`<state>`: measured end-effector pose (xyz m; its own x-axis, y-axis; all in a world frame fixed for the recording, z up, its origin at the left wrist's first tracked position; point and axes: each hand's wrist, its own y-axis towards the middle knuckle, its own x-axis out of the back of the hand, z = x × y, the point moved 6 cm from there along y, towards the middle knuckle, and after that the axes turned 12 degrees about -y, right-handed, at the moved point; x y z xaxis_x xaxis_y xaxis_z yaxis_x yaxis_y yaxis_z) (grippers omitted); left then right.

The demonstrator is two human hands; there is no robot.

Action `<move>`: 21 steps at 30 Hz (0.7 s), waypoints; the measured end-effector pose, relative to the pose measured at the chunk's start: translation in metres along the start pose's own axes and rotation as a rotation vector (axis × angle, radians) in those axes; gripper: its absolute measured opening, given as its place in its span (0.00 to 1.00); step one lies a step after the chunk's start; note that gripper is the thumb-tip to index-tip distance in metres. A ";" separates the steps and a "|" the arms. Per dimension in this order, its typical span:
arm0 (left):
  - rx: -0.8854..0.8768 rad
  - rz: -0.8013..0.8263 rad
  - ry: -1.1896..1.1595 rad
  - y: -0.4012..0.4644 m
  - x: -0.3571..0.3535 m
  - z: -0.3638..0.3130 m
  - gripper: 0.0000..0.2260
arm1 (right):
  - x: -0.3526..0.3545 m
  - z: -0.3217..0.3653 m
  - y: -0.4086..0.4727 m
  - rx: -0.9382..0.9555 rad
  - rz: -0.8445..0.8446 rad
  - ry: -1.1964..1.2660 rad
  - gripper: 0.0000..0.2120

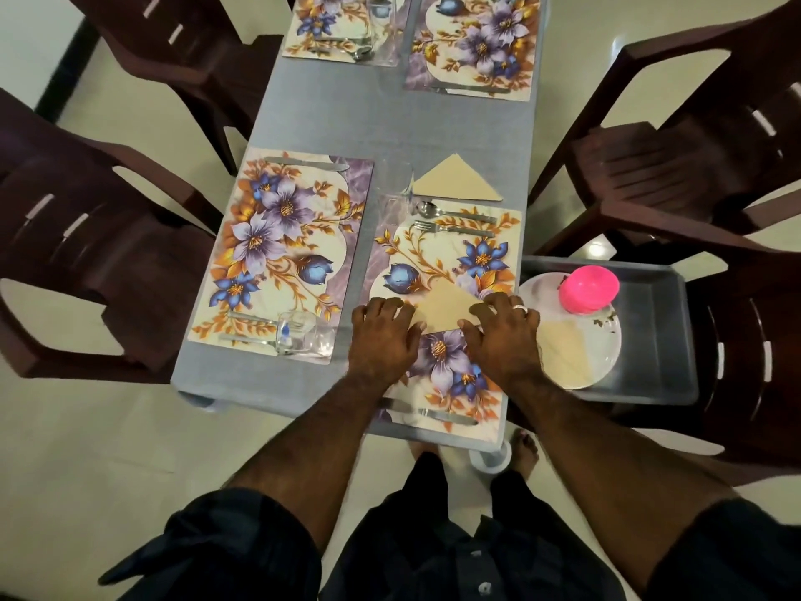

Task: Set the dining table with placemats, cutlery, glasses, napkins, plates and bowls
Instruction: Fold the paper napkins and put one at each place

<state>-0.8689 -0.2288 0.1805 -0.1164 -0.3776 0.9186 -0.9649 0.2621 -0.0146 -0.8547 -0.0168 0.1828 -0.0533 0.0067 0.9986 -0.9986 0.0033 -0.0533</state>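
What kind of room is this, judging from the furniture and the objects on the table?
Most likely a home dining room: a grey-clothed table with floral placemats, dark brown plastic chairs around it, and steel cutlery already laid. Both hands press a beige paper napkin.

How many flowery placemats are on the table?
4. One lies under the hands, one near left, one far left and one far right. The two far ones are cut off by the picture's top edge, so more may lie beyond.
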 end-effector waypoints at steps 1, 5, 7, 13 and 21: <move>0.047 0.000 0.012 0.002 -0.001 0.000 0.23 | -0.002 0.004 0.001 -0.014 -0.001 0.012 0.19; 0.275 0.019 0.039 0.003 -0.019 -0.003 0.34 | -0.018 0.017 0.003 -0.094 0.041 -0.047 0.32; 0.356 0.003 0.029 -0.002 -0.025 0.000 0.37 | -0.024 0.014 0.001 -0.145 0.051 -0.061 0.36; 0.389 -0.078 0.025 -0.017 -0.015 0.005 0.33 | -0.022 -0.029 -0.003 -0.225 0.029 -0.068 0.37; -0.035 0.063 0.068 0.014 -0.004 -0.008 0.20 | 0.001 -0.021 0.036 0.253 0.134 -0.073 0.15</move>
<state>-0.8797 -0.2168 0.1801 -0.1594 -0.2985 0.9410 -0.9472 0.3148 -0.0606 -0.8906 0.0041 0.1813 -0.1759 -0.0820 0.9810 -0.9512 -0.2423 -0.1909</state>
